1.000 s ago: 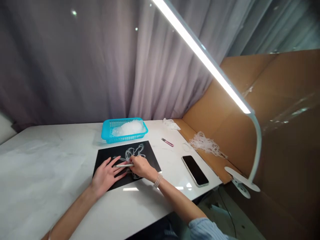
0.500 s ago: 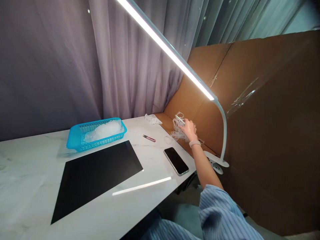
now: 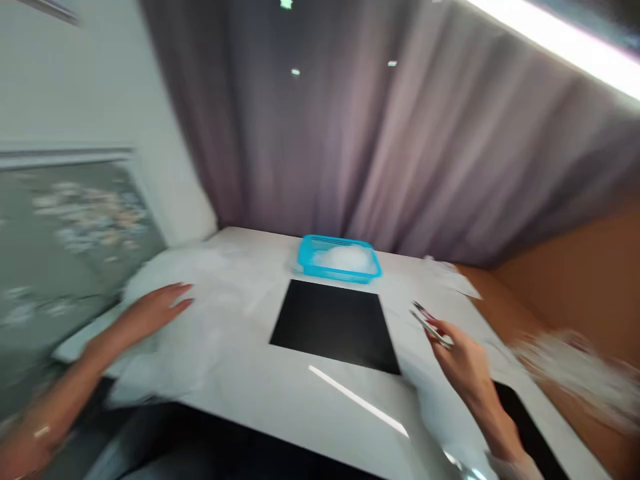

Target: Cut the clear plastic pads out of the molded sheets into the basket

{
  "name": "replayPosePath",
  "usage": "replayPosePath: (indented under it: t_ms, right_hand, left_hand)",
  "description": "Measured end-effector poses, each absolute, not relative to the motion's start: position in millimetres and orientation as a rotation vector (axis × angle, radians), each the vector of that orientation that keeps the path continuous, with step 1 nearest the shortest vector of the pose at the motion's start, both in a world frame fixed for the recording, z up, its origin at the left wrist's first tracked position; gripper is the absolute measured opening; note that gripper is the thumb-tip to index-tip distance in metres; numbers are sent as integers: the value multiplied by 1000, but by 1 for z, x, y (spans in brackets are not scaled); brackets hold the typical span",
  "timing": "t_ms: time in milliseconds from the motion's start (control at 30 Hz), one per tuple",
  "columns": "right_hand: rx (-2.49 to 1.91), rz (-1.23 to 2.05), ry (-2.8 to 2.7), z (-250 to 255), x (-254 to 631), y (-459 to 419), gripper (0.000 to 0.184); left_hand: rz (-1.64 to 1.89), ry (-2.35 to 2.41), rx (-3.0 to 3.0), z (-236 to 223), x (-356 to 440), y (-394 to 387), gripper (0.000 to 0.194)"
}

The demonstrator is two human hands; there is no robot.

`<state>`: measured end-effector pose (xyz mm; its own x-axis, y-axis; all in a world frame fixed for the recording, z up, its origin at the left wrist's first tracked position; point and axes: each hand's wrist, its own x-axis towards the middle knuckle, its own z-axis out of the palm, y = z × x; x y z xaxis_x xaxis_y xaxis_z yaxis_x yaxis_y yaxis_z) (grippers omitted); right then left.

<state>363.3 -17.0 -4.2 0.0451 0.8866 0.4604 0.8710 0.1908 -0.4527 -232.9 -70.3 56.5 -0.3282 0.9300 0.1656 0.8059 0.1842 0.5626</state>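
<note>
My left hand (image 3: 159,309) is stretched over the left part of the table, fingers extended and slightly apart. Beneath and around it lies a blurred whitish, see-through sheet or bag (image 3: 175,363); whether the hand touches it I cannot tell. Over on the right, my right hand (image 3: 464,363) grips slim pale tweezers (image 3: 426,325), tips pointing up and left. Just behind the tweezers are the pink thread snips (image 3: 423,309), partly hidden. A bare black mat (image 3: 335,327) lies between my hands.
Behind the mat stands a blue basket (image 3: 340,275) holding white translucent material. A phone (image 3: 525,427) lies partly behind my right forearm. On the cardboard (image 3: 565,280) side are blurred clear strips (image 3: 580,373). A crumpled white piece (image 3: 447,275) sits at the back right.
The view has swung left. My right hand has left the strips on the cardboard and come back over the table with the tweezers. My left hand has come into view on the left.
</note>
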Motion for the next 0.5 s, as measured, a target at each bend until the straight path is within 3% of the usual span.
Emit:
replayPosePath:
  t_ms: [267, 500]
  right_hand:
    - [-1582, 415, -1928, 9, 288, -7, 38]
    - [-1508, 551, -2020, 12, 250, -10, 41]
  left_hand:
    - [1023, 2187, 1549, 52, -277, -96, 56]
    - [1070, 2255, 1241, 70, -304, -89, 31]
